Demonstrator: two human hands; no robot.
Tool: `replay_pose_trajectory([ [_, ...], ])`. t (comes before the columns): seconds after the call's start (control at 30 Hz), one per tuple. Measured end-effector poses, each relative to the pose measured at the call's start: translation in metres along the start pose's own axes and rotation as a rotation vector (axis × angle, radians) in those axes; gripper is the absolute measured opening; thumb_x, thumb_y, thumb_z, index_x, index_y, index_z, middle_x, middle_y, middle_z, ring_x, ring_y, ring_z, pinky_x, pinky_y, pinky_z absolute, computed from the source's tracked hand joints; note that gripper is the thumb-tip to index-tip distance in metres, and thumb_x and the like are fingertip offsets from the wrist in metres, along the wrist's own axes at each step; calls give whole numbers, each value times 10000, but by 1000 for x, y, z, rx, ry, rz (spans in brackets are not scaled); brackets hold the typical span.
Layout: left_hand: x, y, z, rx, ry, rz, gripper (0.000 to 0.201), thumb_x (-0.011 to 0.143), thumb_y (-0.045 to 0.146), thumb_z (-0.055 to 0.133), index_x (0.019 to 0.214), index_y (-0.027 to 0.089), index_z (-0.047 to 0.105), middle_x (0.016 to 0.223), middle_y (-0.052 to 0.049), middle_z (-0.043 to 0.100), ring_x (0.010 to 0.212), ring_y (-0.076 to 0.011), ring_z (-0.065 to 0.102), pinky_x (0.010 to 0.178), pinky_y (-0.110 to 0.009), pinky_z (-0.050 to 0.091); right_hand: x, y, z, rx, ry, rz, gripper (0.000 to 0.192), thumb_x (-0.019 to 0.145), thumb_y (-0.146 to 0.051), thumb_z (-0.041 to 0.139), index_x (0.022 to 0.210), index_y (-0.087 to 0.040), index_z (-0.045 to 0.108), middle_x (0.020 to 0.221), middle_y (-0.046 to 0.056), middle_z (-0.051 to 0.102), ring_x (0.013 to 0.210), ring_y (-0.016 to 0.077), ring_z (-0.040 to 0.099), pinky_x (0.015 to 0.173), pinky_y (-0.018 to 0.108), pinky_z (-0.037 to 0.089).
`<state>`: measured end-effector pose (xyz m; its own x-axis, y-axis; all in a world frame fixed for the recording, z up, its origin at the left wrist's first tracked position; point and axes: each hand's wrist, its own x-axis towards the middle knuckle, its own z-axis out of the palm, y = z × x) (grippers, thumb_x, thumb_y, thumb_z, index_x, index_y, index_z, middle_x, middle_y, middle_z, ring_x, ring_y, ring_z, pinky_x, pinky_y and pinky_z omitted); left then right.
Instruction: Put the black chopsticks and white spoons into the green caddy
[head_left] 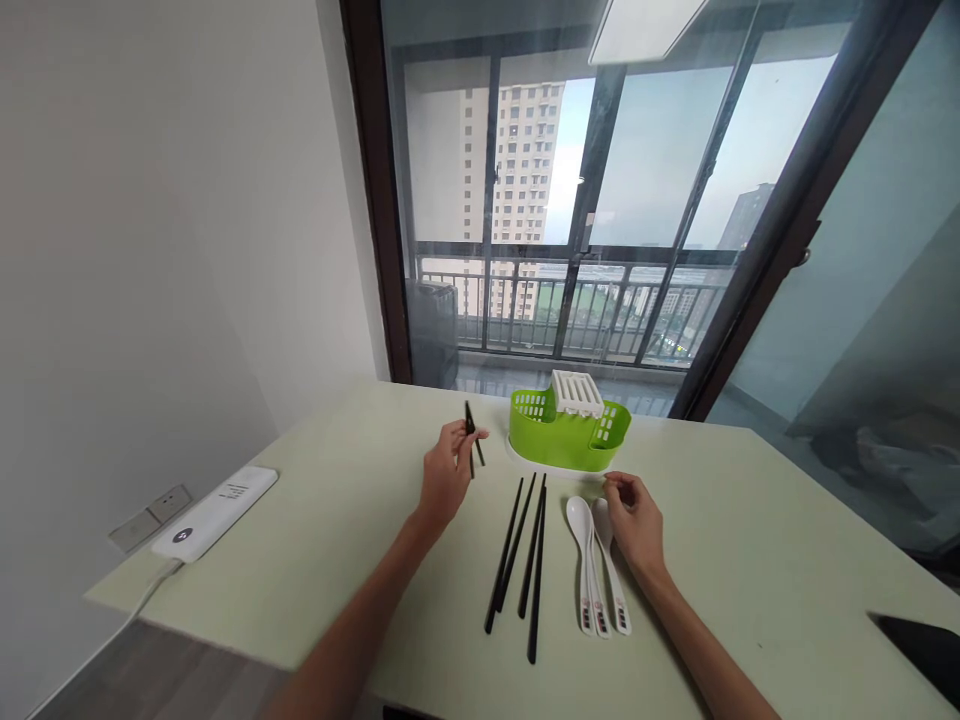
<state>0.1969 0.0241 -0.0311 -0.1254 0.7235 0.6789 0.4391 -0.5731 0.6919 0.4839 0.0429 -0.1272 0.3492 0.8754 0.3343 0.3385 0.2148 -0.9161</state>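
Observation:
My left hand [448, 465] is closed around a pair of black chopsticks [471, 425], held above the table left of a green basket [559, 447]. The basket has slotted walls, a white slatted piece [577, 393] on top and a white base tray [525, 459]. My right hand [634, 518] is curled with its fingertips together, by the tray's front right edge; anything between them is hidden. Beneath and beside it lie white spoons [579, 520], one partly covered by the hand. Several more black chopsticks [516, 550] lie on the table between my hands.
A white power strip [217, 510] with a cable lies at the pale table's [337, 540] left edge, near a wall socket [166, 503]. A dark object [919, 645] is at the right edge. Behind the table stand a glass door and a balcony railing.

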Motion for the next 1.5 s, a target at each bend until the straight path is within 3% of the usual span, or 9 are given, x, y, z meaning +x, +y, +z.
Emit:
replay_pose_trajectory([
  [0.17, 0, 11, 12, -587, 149, -263, 278, 926, 405, 679, 1065, 194, 564, 1067, -93, 757, 984, -255, 755, 936, -441, 582, -3, -8, -1, 29, -2, -46, 364, 863, -511, 551, 1004, -190, 648, 1016, 97, 704, 944, 243, 630, 871, 364, 473],
  [0.3, -10, -4, 24, -870, 130, -506, 407, 807, 400, 818, 1060, 176, 591, 1033, -77, 755, 1005, -286, 755, 1029, -511, 529, -9, -20, 0, 64, -117, -91, 334, 874, -512, 584, 981, -205, 659, 961, 64, 711, 910, 221, 639, 838, 323, 482],
  [0.43, -21, -13, 35, -1029, 61, -618, 409, 746, 356, 879, 979, 170, 598, 1021, -77, 758, 1058, -313, 740, 1105, -540, 462, -15, -30, 0, 101, -271, -121, 339, 903, -513, 580, 1017, -205, 662, 845, 36, 709, 822, 209, 643, 805, 309, 477],
  [0.7, -34, -10, 52, -1095, 6, -633, 383, 763, 358, 872, 947, 178, 590, 1075, -79, 748, 1104, -334, 719, 1098, -556, 464, -19, -37, -6, 177, -496, 11, 467, 916, -620, 556, 1051, -197, 701, 787, 46, 741, 652, 202, 645, 716, 315, 481],
  [0.83, -32, -13, 50, -1122, 63, -595, 366, 773, 355, 865, 952, 181, 597, 1109, -75, 742, 1152, -336, 696, 1110, -552, 455, -18, -39, -6, 182, -567, 57, 545, 884, -655, 594, 1110, -173, 713, 719, 56, 739, 668, 224, 671, 666, 313, 477],
  [1.03, -29, -26, 46, -1143, 204, -600, 325, 796, 335, 847, 961, 176, 616, 1130, -83, 743, 1143, -313, 704, 1153, -535, 421, -17, -38, -4, 323, -734, 77, 538, 867, -585, 682, 1216, -176, 655, 955, 98, 777, 496, 143, 612, 610, 324, 485],
  [1.17, -32, -32, 48, -1166, 230, -602, 307, 796, 326, 846, 945, 172, 627, 1116, -82, 750, 1139, -310, 707, 1162, -531, 412, -18, -35, -1, 368, -708, 90, 551, 843, -536, 734, 1260, -198, 609, 980, 95, 773, 541, 155, 649, 554, 298, 472],
  [1.33, -35, -23, 52, -1178, 149, -609, 346, 768, 334, 870, 939, 169, 619, 1088, -71, 748, 1132, -319, 709, 1151, -538, 421, -18, -34, 0, 363, -686, 110, 571, 831, -540, 745, 1261, -184, 627, 962, 122, 778, 521, 145, 618, 404, 240, 323],
  [1.5, -37, -13, 52, -1131, 94, -611, 372, 773, 371, 865, 931, 190, 580, 1073, -51, 745, 1133, -304, 711, 1140, -523, 431, -18, -38, -1, 386, -659, 137, 583, 781, -577, 775, 1201, -182, 692, 933, 117, 786, 553, 166, 624, 418, 251, 358],
])
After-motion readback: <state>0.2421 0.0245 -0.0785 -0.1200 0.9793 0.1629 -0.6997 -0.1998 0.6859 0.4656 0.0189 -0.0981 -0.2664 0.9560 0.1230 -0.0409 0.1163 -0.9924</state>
